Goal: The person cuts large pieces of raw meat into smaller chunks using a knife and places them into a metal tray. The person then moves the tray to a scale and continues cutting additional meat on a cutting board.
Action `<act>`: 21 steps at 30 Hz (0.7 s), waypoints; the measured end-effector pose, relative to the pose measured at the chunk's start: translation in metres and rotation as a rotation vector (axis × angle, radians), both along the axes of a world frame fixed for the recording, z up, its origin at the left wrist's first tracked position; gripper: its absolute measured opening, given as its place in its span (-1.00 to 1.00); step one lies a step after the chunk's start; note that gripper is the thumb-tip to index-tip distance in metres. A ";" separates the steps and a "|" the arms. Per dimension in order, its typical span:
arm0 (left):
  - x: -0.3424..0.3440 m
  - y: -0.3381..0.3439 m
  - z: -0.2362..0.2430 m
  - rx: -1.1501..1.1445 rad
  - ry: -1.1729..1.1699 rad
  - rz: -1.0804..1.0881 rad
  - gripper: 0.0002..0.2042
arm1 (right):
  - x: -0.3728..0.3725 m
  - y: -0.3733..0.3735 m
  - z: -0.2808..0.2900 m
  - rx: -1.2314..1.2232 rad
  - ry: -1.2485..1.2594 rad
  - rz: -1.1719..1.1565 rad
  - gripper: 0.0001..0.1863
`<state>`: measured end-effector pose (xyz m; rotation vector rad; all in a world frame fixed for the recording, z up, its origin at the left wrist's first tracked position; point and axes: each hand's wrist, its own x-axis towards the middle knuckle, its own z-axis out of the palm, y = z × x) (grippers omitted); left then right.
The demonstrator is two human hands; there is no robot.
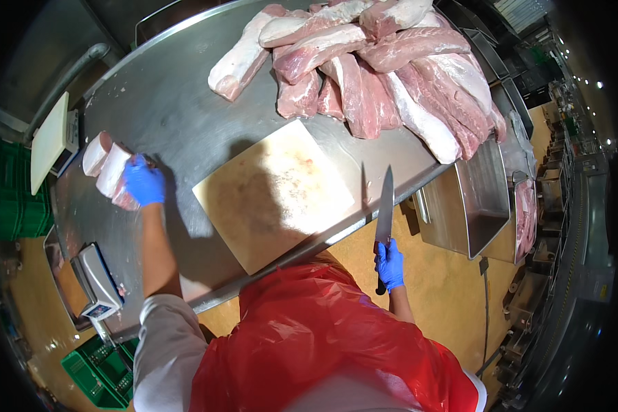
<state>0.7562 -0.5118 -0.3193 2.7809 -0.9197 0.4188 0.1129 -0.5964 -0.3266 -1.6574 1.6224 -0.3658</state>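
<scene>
My left hand [144,182], in a blue glove, reaches to the left side of the steel table and grips a cut piece of pork loin [112,170]. Another short pork piece [97,154] lies against it on the far side. My right hand [390,266], also blue-gloved, is closed around the handle of a long knife [385,213]. The blade points up and away, just off the table's near edge. Between my hands lies a stained white cutting board [254,226], turned at an angle, with a shadow across it and no meat on it.
Several whole pork loins [364,62] are heaped at the far right of the steel table [178,103]. Scales [65,144] [99,281] stand at the left. Green crates [17,192] are beyond that side. A deep steel bin [460,206] stands off the right edge.
</scene>
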 end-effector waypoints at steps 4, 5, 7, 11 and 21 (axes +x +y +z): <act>-0.090 -0.065 -0.028 0.037 0.232 -0.506 -0.61 | 0.013 -0.017 0.001 -0.067 0.031 0.106 -0.75; -0.098 -0.085 -0.039 0.001 0.290 -0.521 -0.57 | 0.015 -0.021 0.002 -0.102 0.044 0.124 -0.75; -0.108 -0.131 -0.061 -0.128 0.334 -0.609 -0.48 | 0.022 -0.030 0.009 -0.101 0.058 0.131 -0.75; -0.121 -0.248 -0.051 -0.326 0.296 -0.857 -0.34 | 0.015 -0.043 0.002 -0.095 -0.027 0.117 -0.76; -0.277 -0.579 0.132 -0.284 0.043 -0.966 -0.06 | -0.040 -0.164 -0.026 0.005 -0.158 -0.018 -0.73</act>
